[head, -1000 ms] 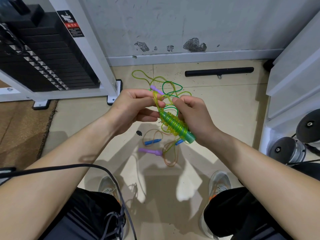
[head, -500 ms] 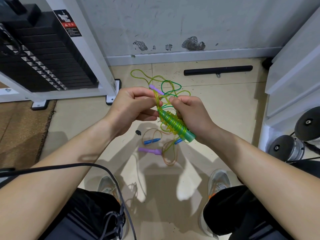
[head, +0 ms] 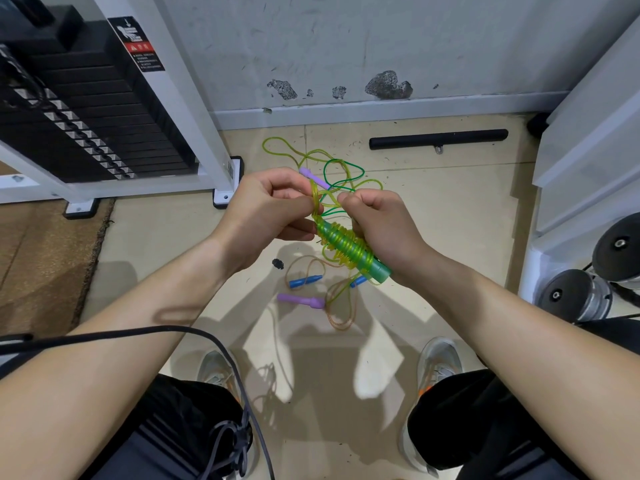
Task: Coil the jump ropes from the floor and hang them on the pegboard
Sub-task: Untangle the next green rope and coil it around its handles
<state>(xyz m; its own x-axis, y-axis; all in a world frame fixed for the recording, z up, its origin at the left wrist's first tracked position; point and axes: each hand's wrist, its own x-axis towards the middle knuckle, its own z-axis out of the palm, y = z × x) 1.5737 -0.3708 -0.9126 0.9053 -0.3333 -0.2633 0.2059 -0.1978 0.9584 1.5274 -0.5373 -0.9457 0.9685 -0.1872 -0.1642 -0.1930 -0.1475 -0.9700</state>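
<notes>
Grip on the bundle is two-handed. The right hand (head: 381,230) is curled round the green handles (head: 349,252) and clamps them against the palm, so they serve as a fixed spool. Their butt end pokes out toward 4 o'clock and the other end points to 10 o'clock. The left hand (head: 266,209), at 9 o'clock of that upper end, pinches the yellow-green cord (head: 316,199) between thumb and bent fingers. It holds a small loop close to the handles, seemingly to keep the wrap taut and to lay or tuck the next turn.

Tight turns cover most of the handles' length, so I judge the winding of this rope well along. A slack tail runs off toward 12 o'clock down to the floor (head: 433,202), where it lies in loose loops mixed with a dark green cord (head: 346,163). Holding the bundle above the floor probably lets that tail feed freely.

A purple handle (head: 313,176) shows just past the fingers at 12 o'clock. Below the hands, at 6 o'clock, lie a second purple handle (head: 300,301), two blue handles (head: 304,281) and a pale orange cord (head: 341,328), not yet gathered. A black bar (head: 438,138) rests near the wall at 1 o'clock and a weight stack (head: 86,109) stands at 10 o'clock. No pegboard is in view, so hanging looks some way off
</notes>
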